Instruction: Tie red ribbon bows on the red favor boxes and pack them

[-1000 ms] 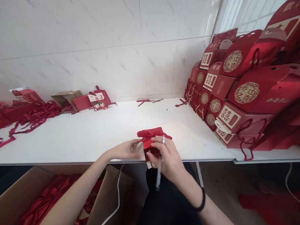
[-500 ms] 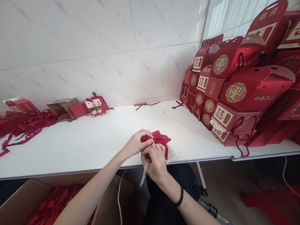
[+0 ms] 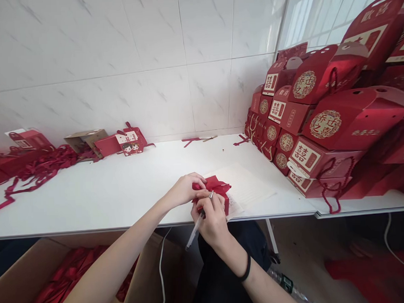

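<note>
Near the table's front edge sits a small red box (image 3: 226, 205) with a red ribbon bow (image 3: 217, 185) on top. My left hand (image 3: 187, 188) is closed at the bow's left side, its fingertips pinching the ribbon. Just below it, my right hand (image 3: 211, 220) is closed around a clear-barrelled pen (image 3: 194, 234), whose metal tip points up and away at the bow. Fingers of the right hand also rest against the box and cover much of its front. Sheets of white paper (image 3: 253, 185) lie under and beside the box.
Red gift boxes (image 3: 324, 124) are stacked high on the right. Tangled red ribbon (image 3: 51, 164) and small boxes (image 3: 130, 143) lie at the left and back. Below the table's left part stands a carton (image 3: 29, 266) of red items. A plastic bottle (image 3: 288, 284) is low on the right.
The pen tip has shifted slightly right and the right hand has moved a little rightward with it. My left fingers stay at the ribbon. The view has turned slightly.
</note>
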`<state>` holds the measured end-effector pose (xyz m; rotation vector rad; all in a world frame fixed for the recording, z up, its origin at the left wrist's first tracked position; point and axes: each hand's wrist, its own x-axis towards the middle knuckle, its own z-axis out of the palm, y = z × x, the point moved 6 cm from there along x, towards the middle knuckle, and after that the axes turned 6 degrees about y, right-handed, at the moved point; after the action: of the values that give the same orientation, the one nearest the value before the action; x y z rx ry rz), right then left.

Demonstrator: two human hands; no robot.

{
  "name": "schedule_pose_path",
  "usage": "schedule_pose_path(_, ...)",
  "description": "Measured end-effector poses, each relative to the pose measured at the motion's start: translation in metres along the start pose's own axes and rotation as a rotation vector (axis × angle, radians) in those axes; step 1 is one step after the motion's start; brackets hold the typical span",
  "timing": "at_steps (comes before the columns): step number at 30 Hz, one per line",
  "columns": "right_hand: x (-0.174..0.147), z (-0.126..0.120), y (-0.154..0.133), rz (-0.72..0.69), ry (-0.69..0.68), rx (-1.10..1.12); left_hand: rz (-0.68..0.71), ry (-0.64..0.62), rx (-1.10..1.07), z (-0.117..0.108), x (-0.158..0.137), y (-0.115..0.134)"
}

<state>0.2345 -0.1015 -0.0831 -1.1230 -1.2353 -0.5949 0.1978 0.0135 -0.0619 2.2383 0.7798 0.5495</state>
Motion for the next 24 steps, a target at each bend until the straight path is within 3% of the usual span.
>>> schedule_pose_path(8, 0.0044, -0.0021, -0.0007, 0.104, 0.056, 0.053, 0.035, 0.033, -0.026, -0.0002, -0.0043, 0.0035)
schedule_pose_path(16, 0.0028, -0.0078, -0.001, 0.067, 0.103, 0.15, 0.047, 0.089, -0.053, 0.0037, -0.0013, -0.0024)
schedule_pose_path(24, 0.0019, -0.0108, -0.0061, -0.004, 0.061, 0.203, -0.008, 0.148, -0.062, 0.0083, -0.0054, -0.0047)
